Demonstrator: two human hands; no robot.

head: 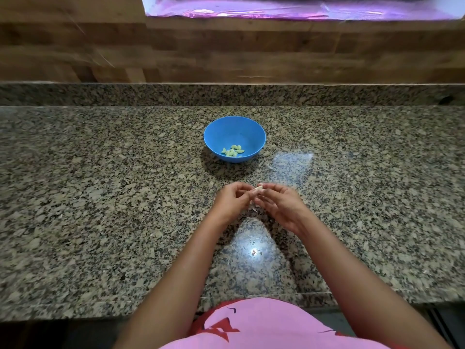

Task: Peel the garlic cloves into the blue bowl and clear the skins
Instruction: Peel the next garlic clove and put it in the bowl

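Garlic clove [258, 190], where now?
Pinched between both hands, a little above the tabletop [100, 197], on the near side of the blue bowl [214, 132] and apart from it.
And the left grip [232, 200]?
Curled, with fingertips closed on the left end of the clove.
Right grip [279, 205]?
Also curled, pinching the same clove from the right side.
With skin on?
Pale and papery at the top; cannot tell how much already peeled. Thin strip of skin [253, 208] hanging below the fingers, between the two hands.
Inside the bowl?
Several peeled cloves [232, 150], lying together at the bottom, toward the near wall. Looking greenish against the blue.
Bowl upright?
Yes, standing upright on the speckled granite, about in the middle, well behind the hands.
Anything else around?
Wooden wall [176, 54] behind the tabletop, with a purple-lit opening [276, 8] at the top edge. Pink garment [251, 323] with red print at the bottom, close against the front edge of the tabletop.
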